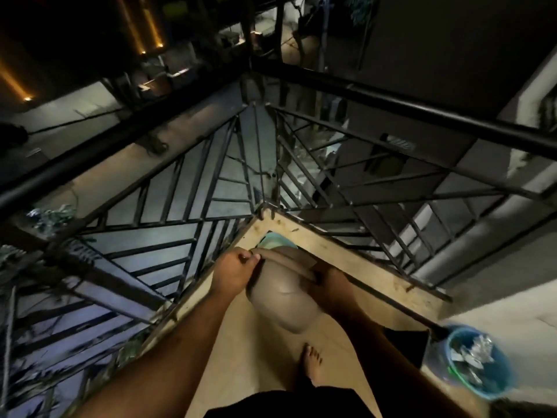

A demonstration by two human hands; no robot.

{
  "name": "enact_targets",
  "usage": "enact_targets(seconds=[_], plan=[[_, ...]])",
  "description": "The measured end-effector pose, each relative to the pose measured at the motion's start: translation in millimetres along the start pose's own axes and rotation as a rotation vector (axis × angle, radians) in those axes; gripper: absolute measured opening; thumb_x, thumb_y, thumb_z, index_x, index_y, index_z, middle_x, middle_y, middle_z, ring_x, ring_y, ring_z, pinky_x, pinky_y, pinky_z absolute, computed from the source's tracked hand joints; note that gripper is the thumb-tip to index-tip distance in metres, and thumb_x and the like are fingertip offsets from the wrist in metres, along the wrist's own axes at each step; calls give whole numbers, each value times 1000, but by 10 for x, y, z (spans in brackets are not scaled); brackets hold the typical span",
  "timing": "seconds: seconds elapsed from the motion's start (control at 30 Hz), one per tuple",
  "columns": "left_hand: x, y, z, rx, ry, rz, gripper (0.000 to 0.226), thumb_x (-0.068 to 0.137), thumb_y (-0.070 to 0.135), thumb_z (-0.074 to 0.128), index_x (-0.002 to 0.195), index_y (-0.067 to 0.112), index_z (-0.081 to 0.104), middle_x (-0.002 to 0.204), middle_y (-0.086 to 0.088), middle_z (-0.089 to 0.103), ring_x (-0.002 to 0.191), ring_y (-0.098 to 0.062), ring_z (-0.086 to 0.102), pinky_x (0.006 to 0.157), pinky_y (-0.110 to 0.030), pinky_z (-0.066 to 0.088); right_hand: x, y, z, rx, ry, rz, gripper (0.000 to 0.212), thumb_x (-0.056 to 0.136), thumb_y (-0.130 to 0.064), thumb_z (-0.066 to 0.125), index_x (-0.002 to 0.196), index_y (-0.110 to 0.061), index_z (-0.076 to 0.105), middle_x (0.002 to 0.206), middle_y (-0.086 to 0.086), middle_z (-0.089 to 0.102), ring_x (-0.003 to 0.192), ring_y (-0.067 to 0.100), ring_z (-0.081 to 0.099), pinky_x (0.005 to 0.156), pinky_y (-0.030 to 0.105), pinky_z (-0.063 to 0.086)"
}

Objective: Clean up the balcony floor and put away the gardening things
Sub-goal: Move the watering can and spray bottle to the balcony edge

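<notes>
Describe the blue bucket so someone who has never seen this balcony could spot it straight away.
Start at the corner of the black balcony railing and follow its right-hand run back toward the person. Near its end, right of the bare foot, stands the blue bucket. It alone is round, bright blue and filled with pale crumpled scraps, unlike the tan pot held in both hands.

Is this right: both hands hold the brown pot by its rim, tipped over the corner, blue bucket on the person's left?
Not quite. The head view shows the blue bucket on the person's right. Otherwise correct: left hand and right hand hold the brown pot by its rim, tipped.
</notes>
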State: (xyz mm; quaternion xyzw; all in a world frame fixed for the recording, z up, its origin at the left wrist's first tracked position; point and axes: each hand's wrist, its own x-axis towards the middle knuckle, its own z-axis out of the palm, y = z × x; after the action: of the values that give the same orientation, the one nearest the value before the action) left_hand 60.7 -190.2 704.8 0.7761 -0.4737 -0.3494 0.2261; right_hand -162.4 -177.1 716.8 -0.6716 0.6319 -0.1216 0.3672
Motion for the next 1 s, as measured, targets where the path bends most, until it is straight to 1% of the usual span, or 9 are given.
enact_targets(seconds=[0.07,0.13,0.3,0.37,0.47,0.57,0.77,0.93,1.0], plan=[[234,60,8,-204,-38,-185,38,93,45,63,85,8,69,91,-17,74,83,-30,69,71,-36,57,324,-39,30,-39,-41,-14,33,93,-46,61,117,-24,62,105,-4,67,89,11,63,75,21,46],[378,150,22,-455,-88,-352,41,96,44,60,89,4,70,87,-17,73,74,-27,66,60,-31,54,557,-114,55,-95,-76,-36,36,93,-44,61,120,-21,62,111,-3,65,99,14,63,77,19,39],[820,215,108,-713,-236,-556,44,99,49,51,85,9,63,69,-7,60,50,-17,51,43,-25,46,1128,-189,208,-38,-188,-36,18,87,-37,62,98,-23,61,93,0,64,85,18,62,76,31,51],[1047,166,150,-703,-234,-592,39,100,45,52,97,9,64,76,-7,64,58,-18,59,56,-31,55,1340,-191,294,-56,-231,-28,10,91,-28,58,95,-19,60,87,6,63,82,25,62,72,30,45],[1404,50,206,-781,-229,-622,34,99,35,56,120,8,58,100,-12,69,76,-23,68,70,-41,59,1626,-265,383,-59,-298,-6,28,96,-23,56,122,-16,62,111,7,65,103,25,62,78,24,43],[1795,-92,240,-876,-293,-700,40,102,26,52,137,7,48,123,-17,61,100,-31,63,81,-46,53,1895,-326,548,-74,-354,89,39,97,-21,57,135,-18,55,124,6,61,113,24,59,79,18,37],[2630,-566,459,-867,-336,-750,44,102,28,51,144,15,43,139,-18,54,111,-34,60,54,-36,58,2468,-249,1085,-65,-330,295,35,94,-29,60,129,-26,58,123,2,63,111,21,60,80,22,40],[3086,-1096,853,-805,-335,-805,45,102,21,51,144,25,36,141,-16,48,122,-39,53,52,-37,58,2790,183,1652,-113,-362,374,27,95,-24,57,121,-22,63,117,0,66,107,21,62,77,22,36],[3260,-1309,1005,-802,-353,-831,46,102,22,50,145,25,34,143,-15,48,120,-36,54,59,-41,58,2913,449,1914,-158,-361,388,26,96,-21,54,120,-23,63,119,0,65,108,21,61,77,22,34]])
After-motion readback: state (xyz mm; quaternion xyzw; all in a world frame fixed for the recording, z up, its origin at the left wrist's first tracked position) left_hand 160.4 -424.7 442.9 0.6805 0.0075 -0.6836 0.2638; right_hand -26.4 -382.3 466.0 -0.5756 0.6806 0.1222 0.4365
